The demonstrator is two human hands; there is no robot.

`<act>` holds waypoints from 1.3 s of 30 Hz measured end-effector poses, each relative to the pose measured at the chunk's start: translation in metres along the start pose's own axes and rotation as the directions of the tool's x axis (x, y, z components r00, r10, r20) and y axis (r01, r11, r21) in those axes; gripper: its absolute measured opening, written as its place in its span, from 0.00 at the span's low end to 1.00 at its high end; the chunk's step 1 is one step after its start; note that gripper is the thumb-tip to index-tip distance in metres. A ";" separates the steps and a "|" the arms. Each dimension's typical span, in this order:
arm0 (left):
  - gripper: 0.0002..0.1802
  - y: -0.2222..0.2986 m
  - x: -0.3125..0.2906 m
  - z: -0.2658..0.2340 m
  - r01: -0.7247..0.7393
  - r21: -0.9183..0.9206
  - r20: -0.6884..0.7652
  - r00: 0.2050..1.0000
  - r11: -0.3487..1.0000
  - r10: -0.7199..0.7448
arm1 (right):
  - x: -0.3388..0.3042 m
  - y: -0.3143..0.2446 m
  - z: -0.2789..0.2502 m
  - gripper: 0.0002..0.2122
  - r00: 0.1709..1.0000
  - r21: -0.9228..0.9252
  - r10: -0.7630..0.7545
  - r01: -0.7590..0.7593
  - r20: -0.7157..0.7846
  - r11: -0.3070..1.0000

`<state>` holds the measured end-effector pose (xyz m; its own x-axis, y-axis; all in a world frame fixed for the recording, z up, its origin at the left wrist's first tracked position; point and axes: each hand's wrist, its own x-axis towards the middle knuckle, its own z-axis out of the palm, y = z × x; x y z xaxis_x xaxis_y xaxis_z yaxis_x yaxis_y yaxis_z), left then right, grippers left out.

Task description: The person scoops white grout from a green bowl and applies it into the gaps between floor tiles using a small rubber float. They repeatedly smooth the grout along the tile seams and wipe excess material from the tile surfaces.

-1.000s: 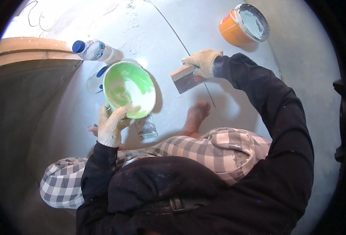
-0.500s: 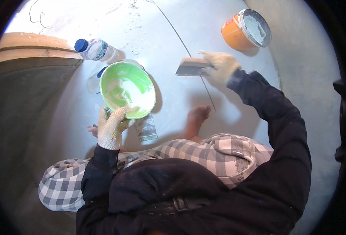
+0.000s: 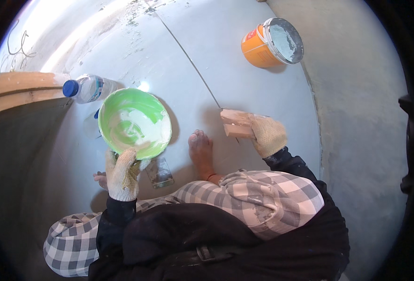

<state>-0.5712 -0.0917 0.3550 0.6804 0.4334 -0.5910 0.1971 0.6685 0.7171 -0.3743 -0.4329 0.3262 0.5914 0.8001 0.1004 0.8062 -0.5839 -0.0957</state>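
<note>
My left hand (image 3: 123, 177), in a cream knit glove, grips the near rim of a green bowl (image 3: 156, 108). White paste coats parts of the bowl's inside, which faces up toward me. In my gloved right hand (image 3: 269, 135) is a flat, broad-bladed tool (image 3: 236, 123) with a wooden-looking body, seen partly edge-on; it looks like a trowel or putty knife. The fingers wrap its right end, and it is held to the right of my bare foot (image 3: 201, 149), apart from the bowl.
An orange bucket (image 3: 258, 48) with pale paste inside stands at the far right, near the wall. A blue-capped plastic bottle (image 3: 94, 89) lies behind the bowl, with another partly hidden beside it. A clear rectangular piece (image 3: 159, 174) lies near my left hand. Wood trim (image 3: 24, 89) edges the left.
My right hand has come nearer to me with the tool, which has turned to show another face. The bowl sits lower and further left in view, still in my left hand.
</note>
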 end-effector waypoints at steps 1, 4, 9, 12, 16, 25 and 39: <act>0.30 -0.001 0.000 0.000 -0.015 0.025 0.022 1.000 1.000 0.015 | 0.000 0.001 0.002 0.20 0.995 0.020 0.058 -0.060 0.085 0.998; 0.30 -0.008 0.003 0.003 -0.021 0.079 0.039 0.999 0.997 0.018 | 0.006 0.013 0.010 0.21 0.919 0.150 0.320 -0.358 0.228 0.922; 0.30 -0.018 0.005 0.009 0.004 0.095 0.044 0.999 0.995 -0.008 | 0.022 0.060 0.043 0.21 0.751 0.624 0.429 -0.659 0.503 0.421; 0.30 -0.020 0.005 0.011 -0.002 0.102 0.051 0.999 0.995 -0.003 | 0.018 0.082 0.057 0.22 0.674 0.617 0.411 -0.734 0.613 0.283; 0.29 -0.018 0.006 0.011 0.007 0.101 0.054 0.998 0.995 -0.013 | 0.016 0.092 0.070 0.22 0.726 0.595 0.369 -0.687 0.580 0.416; 0.27 -0.015 0.007 0.020 0.019 0.098 0.059 0.998 0.995 -0.025 | 0.021 0.089 0.097 0.21 0.620 0.424 0.520 -0.783 0.588 0.454; 0.29 -0.006 0.008 0.026 0.007 0.091 0.100 0.995 0.996 -0.016 | 0.013 0.084 0.053 0.21 0.669 0.435 0.637 -0.739 0.383 0.514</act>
<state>-0.5486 -0.1080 0.3562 0.7444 0.3596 -0.5626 0.2651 0.6142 0.7433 -0.2993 -0.4644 0.2665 0.9021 0.2161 -0.3735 -0.0304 -0.8316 -0.5545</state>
